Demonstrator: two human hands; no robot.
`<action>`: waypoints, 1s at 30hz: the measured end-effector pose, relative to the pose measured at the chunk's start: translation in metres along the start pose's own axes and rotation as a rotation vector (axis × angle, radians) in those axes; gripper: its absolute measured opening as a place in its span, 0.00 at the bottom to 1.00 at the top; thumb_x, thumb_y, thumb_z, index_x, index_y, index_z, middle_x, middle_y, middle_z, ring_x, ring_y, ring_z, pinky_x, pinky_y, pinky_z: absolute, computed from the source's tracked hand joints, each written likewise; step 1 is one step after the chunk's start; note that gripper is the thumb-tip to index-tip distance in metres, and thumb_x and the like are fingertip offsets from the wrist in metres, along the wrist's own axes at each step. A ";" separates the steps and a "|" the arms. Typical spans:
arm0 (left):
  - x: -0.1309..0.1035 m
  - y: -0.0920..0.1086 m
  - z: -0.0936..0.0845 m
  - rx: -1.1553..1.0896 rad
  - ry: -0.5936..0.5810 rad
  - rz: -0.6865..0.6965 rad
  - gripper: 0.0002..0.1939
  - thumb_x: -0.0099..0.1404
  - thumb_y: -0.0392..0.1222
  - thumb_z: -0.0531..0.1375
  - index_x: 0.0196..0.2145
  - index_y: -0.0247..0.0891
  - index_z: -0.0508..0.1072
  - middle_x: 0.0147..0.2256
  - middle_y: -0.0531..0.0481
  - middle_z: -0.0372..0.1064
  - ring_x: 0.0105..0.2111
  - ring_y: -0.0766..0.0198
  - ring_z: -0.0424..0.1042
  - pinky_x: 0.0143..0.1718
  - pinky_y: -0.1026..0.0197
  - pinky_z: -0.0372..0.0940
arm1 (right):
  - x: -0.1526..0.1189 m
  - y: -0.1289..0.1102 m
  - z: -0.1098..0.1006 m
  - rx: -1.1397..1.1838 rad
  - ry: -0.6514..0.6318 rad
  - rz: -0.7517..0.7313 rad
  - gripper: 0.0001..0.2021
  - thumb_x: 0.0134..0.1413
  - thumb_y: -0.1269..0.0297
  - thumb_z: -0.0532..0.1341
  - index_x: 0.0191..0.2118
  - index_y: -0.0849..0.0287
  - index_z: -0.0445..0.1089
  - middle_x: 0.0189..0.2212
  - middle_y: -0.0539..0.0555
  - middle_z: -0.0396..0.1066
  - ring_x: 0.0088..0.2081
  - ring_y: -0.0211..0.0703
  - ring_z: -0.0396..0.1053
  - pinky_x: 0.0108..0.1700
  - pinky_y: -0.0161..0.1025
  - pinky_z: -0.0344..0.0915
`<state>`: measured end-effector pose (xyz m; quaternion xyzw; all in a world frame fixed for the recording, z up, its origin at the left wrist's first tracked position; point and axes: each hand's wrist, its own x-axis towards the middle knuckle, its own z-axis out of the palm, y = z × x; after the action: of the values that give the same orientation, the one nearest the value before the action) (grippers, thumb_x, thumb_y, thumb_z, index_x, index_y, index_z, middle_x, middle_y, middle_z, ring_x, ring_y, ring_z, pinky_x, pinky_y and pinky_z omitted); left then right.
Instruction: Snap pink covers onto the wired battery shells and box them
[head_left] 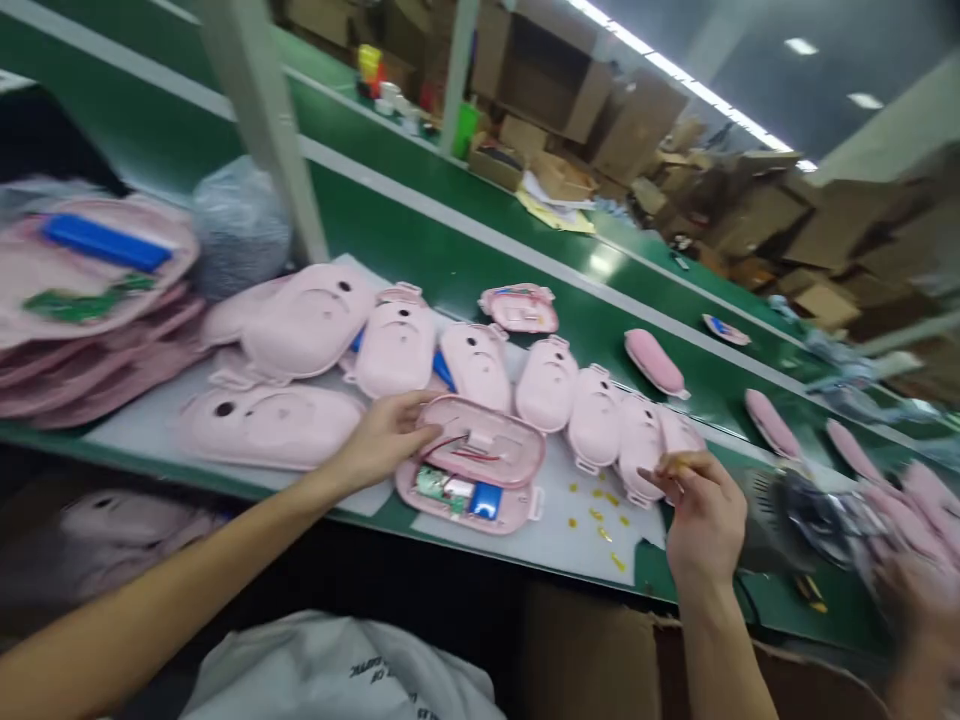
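My left hand (386,435) grips the left edge of a pink shell half (487,440), which is tilted over its matching half. The lower half (510,510) lies on the white sheet and holds a green circuit board (431,483) and a blue battery (485,501). Thin red wires show inside the upper half. My right hand (701,500) is raised to the right, fingertips pinched together; a small yellowish bit seems to be at them, too blurred to name. Small yellow pieces (597,515) are scattered on the sheet between my hands.
Pink shells with faces (401,345) stand in a row behind. Stacked shells (150,340) and a plastic bag (244,225) are at left. More pink shells (654,362) lie on the green belt (420,240). Another person's hand (919,590) is at far right.
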<state>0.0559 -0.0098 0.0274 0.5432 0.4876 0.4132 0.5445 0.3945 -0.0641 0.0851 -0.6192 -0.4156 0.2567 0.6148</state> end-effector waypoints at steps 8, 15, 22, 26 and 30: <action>-0.006 -0.009 0.004 -0.195 -0.058 0.084 0.23 0.55 0.31 0.60 0.51 0.32 0.73 0.43 0.43 0.76 0.42 0.55 0.75 0.40 0.60 0.71 | -0.027 -0.026 0.165 -0.747 -1.060 -0.742 0.09 0.62 0.64 0.50 0.33 0.57 0.65 0.46 0.57 0.62 0.44 0.45 0.64 0.45 0.43 0.63; -0.010 -0.022 0.005 -0.137 -0.028 0.166 0.25 0.56 0.30 0.57 0.53 0.36 0.72 0.40 0.47 0.76 0.40 0.57 0.75 0.36 0.63 0.69 | -0.025 -0.018 0.174 -0.920 -1.120 -0.846 0.09 0.63 0.64 0.50 0.35 0.56 0.66 0.47 0.56 0.63 0.41 0.44 0.66 0.40 0.41 0.63; -0.013 -0.024 0.005 -0.108 0.002 0.180 0.23 0.54 0.31 0.57 0.48 0.36 0.74 0.34 0.50 0.75 0.34 0.60 0.74 0.32 0.64 0.66 | -0.027 -0.018 0.182 -0.965 -1.091 -0.937 0.09 0.61 0.64 0.52 0.34 0.56 0.68 0.46 0.56 0.66 0.43 0.45 0.65 0.37 0.40 0.63; -0.016 -0.022 0.007 -0.118 0.010 0.199 0.22 0.54 0.30 0.57 0.47 0.36 0.75 0.35 0.50 0.76 0.37 0.58 0.74 0.35 0.63 0.67 | -0.025 -0.018 0.183 -1.007 -0.997 -0.932 0.09 0.56 0.60 0.59 0.27 0.56 0.68 0.39 0.52 0.71 0.41 0.45 0.66 0.34 0.39 0.59; -0.018 -0.023 0.006 -0.131 0.037 0.157 0.22 0.55 0.31 0.57 0.48 0.36 0.73 0.41 0.46 0.75 0.42 0.57 0.74 0.40 0.61 0.69 | -0.010 -0.019 0.178 -1.082 -0.877 -0.742 0.17 0.48 0.51 0.64 0.21 0.57 0.61 0.25 0.50 0.70 0.28 0.40 0.66 0.28 0.37 0.54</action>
<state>0.0572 -0.0299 0.0052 0.5352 0.4252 0.4956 0.5358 0.2379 0.0234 0.0819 -0.4956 -0.8667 0.0175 0.0536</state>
